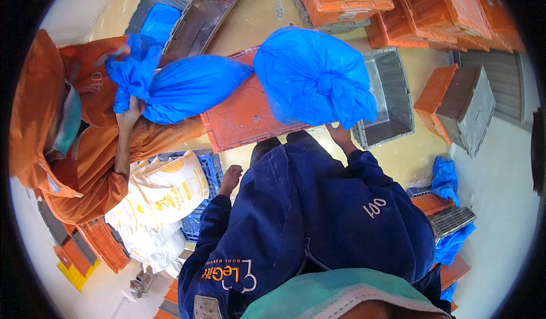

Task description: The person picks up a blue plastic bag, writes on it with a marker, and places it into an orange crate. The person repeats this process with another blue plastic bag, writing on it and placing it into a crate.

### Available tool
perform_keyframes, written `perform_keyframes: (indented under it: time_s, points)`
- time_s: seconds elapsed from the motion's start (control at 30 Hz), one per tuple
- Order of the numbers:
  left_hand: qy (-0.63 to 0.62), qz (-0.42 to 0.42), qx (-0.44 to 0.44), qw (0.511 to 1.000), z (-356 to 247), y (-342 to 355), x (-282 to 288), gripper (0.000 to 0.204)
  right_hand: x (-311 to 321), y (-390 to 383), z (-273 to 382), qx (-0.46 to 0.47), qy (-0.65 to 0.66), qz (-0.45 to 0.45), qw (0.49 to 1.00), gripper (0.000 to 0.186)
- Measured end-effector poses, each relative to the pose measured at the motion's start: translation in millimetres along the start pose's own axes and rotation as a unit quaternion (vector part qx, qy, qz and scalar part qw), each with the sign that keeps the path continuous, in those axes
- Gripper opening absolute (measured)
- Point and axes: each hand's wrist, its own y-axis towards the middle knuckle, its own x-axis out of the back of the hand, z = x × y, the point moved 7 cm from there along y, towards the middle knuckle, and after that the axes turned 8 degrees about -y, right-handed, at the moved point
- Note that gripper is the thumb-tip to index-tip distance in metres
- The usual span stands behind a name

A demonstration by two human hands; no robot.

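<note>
A full blue plastic bag [307, 71], its neck twisted into a knot, is in front of me over an orange crate [236, 120]. At the bag's near right edge is my right hand [341, 137], closed on the plastic, with its fingers partly hidden. Lower down on the left, my left hand [231, 179] hangs apart from the bag, fingers curled and nothing visible in them. A co-worker in orange clothes [91, 148] grips the gathered neck of a second blue bag [196, 86], which lies toward the crate's left side.
To the right of my bag stands a grey crate [406, 100]. Stacked orange crates [352, 12] fill the far right, and another orange-and-grey crate [463, 108] stands near the wall. White printed sacks [165, 188] rest by a blue pallet [213, 171] at left.
</note>
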Motion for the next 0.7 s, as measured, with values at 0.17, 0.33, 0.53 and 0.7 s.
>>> perform_keyframes:
  time_s: [0.17,0.33,0.53,0.7]
  points:
    - [-0.13,-0.049,0.025,0.99,0.2,0.5,-0.1,0.027,24.7,-9.6,24.3,0.012,-0.093,-0.094,0.991,0.057]
    - [-0.131,-0.079,0.026,0.988,-1.1,1.9,11.7,0.025,34.4,-6.1,70.9,-0.019,-0.141,-0.018,0.99,0.076]
    - [-0.154,-0.124,0.07,0.978,30.3,-13.0,21.9,0.026,5.7,49.8,164.7,0.041,-0.263,-0.089,0.96,0.109]
    - [-0.18,-0.144,0.088,0.969,53.6,-29.3,20.0,0.029,-16.7,113.0,167.1,-0.074,-0.302,-0.092,0.946,0.09]
